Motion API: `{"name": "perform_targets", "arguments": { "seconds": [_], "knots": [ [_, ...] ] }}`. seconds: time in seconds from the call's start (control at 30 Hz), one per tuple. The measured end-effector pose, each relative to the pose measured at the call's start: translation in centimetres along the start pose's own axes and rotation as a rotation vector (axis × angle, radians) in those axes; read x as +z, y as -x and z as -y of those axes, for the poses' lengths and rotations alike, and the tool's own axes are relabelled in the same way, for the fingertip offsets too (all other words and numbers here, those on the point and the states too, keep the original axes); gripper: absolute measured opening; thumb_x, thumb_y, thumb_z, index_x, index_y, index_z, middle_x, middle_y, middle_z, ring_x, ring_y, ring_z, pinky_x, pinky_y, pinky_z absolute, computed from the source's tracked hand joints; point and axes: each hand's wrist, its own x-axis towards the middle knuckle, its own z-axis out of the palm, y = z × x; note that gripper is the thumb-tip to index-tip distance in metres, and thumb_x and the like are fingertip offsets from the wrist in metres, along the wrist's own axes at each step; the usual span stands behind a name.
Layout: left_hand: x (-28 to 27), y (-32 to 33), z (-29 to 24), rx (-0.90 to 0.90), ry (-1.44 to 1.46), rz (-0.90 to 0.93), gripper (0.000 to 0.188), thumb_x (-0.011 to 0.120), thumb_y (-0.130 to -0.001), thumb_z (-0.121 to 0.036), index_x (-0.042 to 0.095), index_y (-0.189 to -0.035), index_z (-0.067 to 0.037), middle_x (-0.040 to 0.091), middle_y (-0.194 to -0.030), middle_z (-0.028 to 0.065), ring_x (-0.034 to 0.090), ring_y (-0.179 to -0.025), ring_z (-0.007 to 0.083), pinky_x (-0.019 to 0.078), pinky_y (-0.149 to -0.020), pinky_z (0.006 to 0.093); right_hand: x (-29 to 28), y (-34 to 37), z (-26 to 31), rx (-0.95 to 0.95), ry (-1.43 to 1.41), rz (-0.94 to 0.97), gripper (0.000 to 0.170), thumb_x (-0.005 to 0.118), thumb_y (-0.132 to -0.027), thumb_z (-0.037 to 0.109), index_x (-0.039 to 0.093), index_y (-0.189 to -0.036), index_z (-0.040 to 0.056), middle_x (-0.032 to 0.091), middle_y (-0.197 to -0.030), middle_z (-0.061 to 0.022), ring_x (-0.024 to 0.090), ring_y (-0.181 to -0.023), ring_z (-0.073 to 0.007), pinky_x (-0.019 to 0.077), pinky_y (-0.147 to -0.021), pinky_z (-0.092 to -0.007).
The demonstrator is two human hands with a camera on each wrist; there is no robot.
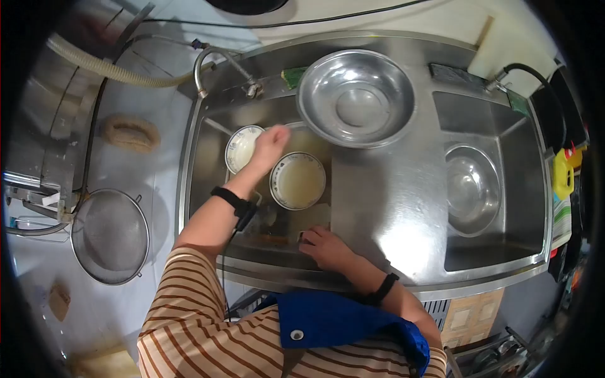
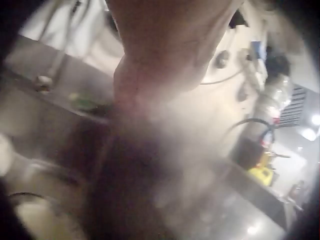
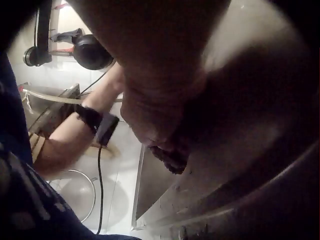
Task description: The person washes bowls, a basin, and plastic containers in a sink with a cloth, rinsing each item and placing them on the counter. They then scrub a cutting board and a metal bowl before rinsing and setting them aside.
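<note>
My left hand [image 1: 272, 146] is over the left sink basin, blurred, fingers curled in, with nothing visible in it. It overlaps the edge of a white patterned bowl [image 1: 239, 150]. Just below it in the head view, a second patterned bowl [image 1: 297, 181] holds cloudy, yellowish liquid. At the basin's near right edge, my right hand [image 1: 326, 247] grips a dark, rough-textured pad [image 3: 171, 159], mostly hidden under the fingers. The left wrist view shows the left hand [image 2: 155, 75] smeared by motion, its fingertips hidden.
A large steel basin [image 1: 321, 126] sits on the counter behind the bowls, beside the faucet [image 1: 200, 75]. Another metal bowl [image 1: 469, 217] lies in the right sink. On the floor at left are a round mesh strainer [image 1: 110, 236] and a brown ring-shaped object [image 1: 130, 132].
</note>
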Motion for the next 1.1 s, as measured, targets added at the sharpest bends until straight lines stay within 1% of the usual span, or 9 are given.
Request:
{"name": "perform_targets", "arguments": {
  "seconds": [0.2,0.23,0.33,0.57,0.67,0.9,0.97,1.03,1.1],
  "knots": [
    [4.9,2.4,18.1,-0.212,-0.139,0.286,0.028,0.063,-0.072,-0.021,0.06,-0.089,0.0,0.061,-0.087,0.0198,0.06,-0.083,0.028,0.0459,-0.071,0.0357,1.4,-3.9,0.0,0.291,0.079,0.075,0.031,0.06,-0.059,0.007,0.059,-0.09,0.0101,0.051,-0.096,-0.0094,0.047,-0.093,-0.0291,0.0443,-0.076,-0.0359],
    [6.2,2.9,17.1,-0.597,0.102,0.296,0.025,0.062,-0.072,-0.017,0.06,-0.09,0.0,0.061,-0.087,0.0195,0.06,-0.084,0.0285,0.0464,-0.071,0.0368,2.0,-5.2,-0.8,0.385,0.123,-0.044,0.027,0.06,-0.062,0.008,0.059,-0.089,0.0101,0.05,-0.096,-0.0102,0.048,-0.092,-0.0299,0.0444,-0.076,-0.0377],
    [8.7,3.1,18.7,-0.861,0.84,0.27,0.028,0.058,-0.073,-0.005,0.056,-0.1,0.0,0.059,-0.091,0.0167,0.06,-0.084,0.0292,0.0482,-0.071,0.0377,2.7,-10.7,-2.9,0.698,0.073,-0.281,0.021,0.059,-0.067,0.009,0.06,-0.089,0.0129,0.051,-0.096,-0.0124,0.049,-0.089,-0.0325,0.0449,-0.074,-0.0396],
    [9.5,3.9,18.8,-0.507,0.797,0.377,0.045,0.051,-0.065,0.006,0.049,-0.11,0.0,0.057,-0.1,0.0109,0.058,-0.086,0.0222,0.0495,-0.069,0.0344,11.0,-14.8,-12.7,1.047,0.267,-0.31,0.039,0.056,-0.073,0.023,0.051,-0.112,0.0189,0.04,-0.121,-0.0141,0.038,-0.108,-0.0398,0.0379,-0.085,-0.0484],
    [6.8,4.6,17.8,-0.27,0.69,0.386,0.053,0.056,-0.065,0.001,0.042,-0.116,-0.003,0.054,-0.104,0.012,0.054,-0.092,0.0222,0.0449,-0.077,0.0338,16.8,-12.0,-15.3,1.073,0.38,-0.003,0.054,0.04,-0.079,0.042,0.032,-0.129,0.0214,0.01,-0.141,-0.0189,0.008,-0.126,-0.0471,0.013,-0.097,-0.0589],
    [6.3,4.4,17.4,-0.553,1.275,0.727,0.053,0.053,-0.084,-0.028,0.03,-0.127,-0.007,0.044,-0.121,0.0113,0.046,-0.108,0.0211,0.0403,-0.089,0.0364,17.3,-18.2,-15.1,1.268,0.129,0.331,0.061,0.048,-0.077,0.035,0.029,-0.13,0.0122,0.026,-0.133,-0.0235,0.024,-0.121,-0.0445,0.0241,-0.096,-0.0532],
    [7.7,3.9,18.7,-0.564,1.407,0.76,0.05,0.05,-0.085,-0.031,0.033,-0.126,-0.007,0.045,-0.121,0.0109,0.046,-0.108,0.0213,0.0411,-0.089,0.0367,25.0,-18.3,-18.2,1.006,0.098,-0.338,0.056,0.047,-0.08,0.029,0.031,-0.129,0.0086,0.034,-0.129,-0.023,0.033,-0.118,-0.0403,0.0268,-0.096,-0.0495],
    [7.2,2.8,18.7,-0.717,1.505,0.75,0.045,0.044,-0.087,-0.037,0.04,-0.121,-0.007,0.048,-0.116,0.0104,0.049,-0.105,0.0216,0.0429,-0.086,0.0375,25.3,-21.0,-18.9,0.975,-0.225,-0.376,0.052,0.046,-0.082,0.027,0.034,-0.127,0.0063,0.039,-0.124,-0.023,0.04,-0.114,-0.0348,0.032,-0.094,-0.0448],
    [6.5,1.5,19.2,-0.291,1.156,0.654,0.044,0.044,-0.086,-0.039,0.043,-0.117,-0.007,0.05,-0.112,0.0094,0.05,-0.101,0.0218,0.0434,-0.085,0.0376,22.0,-22.6,-17.6,0.974,-0.635,-0.351,0.049,0.051,-0.08,0.024,0.04,-0.123,0.0043,0.048,-0.115,-0.0236,0.047,-0.107,-0.0334,0.0374,-0.09,-0.042]
  ]
}}
